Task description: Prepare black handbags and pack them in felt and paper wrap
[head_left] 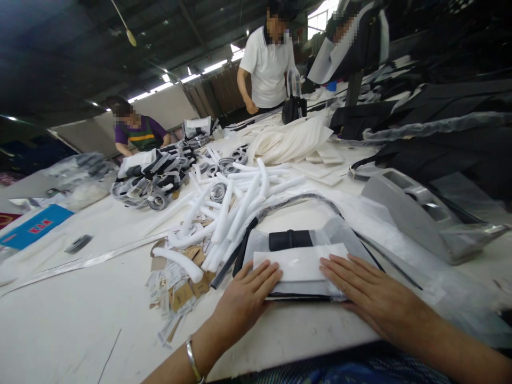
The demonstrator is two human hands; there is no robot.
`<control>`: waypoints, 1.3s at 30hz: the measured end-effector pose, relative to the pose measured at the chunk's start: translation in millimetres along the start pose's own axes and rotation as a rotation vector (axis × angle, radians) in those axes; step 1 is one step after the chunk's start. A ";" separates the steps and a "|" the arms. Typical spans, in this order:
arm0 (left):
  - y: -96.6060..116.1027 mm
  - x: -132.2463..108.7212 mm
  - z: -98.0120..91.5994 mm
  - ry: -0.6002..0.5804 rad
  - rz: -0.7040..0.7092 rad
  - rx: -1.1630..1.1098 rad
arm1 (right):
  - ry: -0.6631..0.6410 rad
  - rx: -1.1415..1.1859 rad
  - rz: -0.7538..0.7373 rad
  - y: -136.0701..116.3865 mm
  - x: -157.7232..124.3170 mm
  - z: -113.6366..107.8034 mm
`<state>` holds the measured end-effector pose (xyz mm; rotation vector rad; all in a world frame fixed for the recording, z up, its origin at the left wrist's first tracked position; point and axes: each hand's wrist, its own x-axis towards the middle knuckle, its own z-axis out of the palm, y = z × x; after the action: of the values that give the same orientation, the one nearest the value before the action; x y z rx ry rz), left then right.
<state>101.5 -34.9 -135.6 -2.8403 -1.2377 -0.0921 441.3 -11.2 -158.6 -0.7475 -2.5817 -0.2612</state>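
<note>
In front of me a black bag (pixel 236 261) lies flat on the table, partly covered by translucent wrapping. A folded white sheet (pixel 298 262) rests across it, just below a black handle piece (pixel 290 240). My left hand (pixel 252 285) lies with fingers stretched on the sheet's left end. Flat on its right end are the fingers of my right hand (pixel 360 280); that thumb is at the bag's lower edge, partly hidden. A dark strap (pixel 300 197) arches above the bag.
White foam tubes (pixel 224 213) and brown and white tags (pixel 182 290) are heaped left of the bag. A grey tape dispenser (pixel 408 208) stands right. Black wrapped bags (pixel 156 176), white sheets (pixel 288 138) and a blue box (pixel 36 226) lie farther off. Two people (pixel 268 64) stand across the table (pixel 80 320).
</note>
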 end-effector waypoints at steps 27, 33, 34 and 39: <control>-6.1 -7.8 47.1 0.581 -0.365 0.040 | 0.040 0.780 0.445 -36.5 31.1 -3.2; 1.0 7.0 39.1 0.632 -0.606 -0.056 | 0.029 -0.026 0.417 69.3 -11.5 24.9; 1.6 9.5 36.2 0.650 -0.656 -0.069 | 0.025 -0.031 0.418 75.8 -13.9 29.0; 5.5 21.5 24.3 0.676 -0.798 -0.110 | -0.021 0.001 0.281 39.2 7.8 42.4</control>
<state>121.0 -21.4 -158.4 -1.8812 -2.0428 -1.0419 441.7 37.7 -190.3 -1.1029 -2.4560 -0.1643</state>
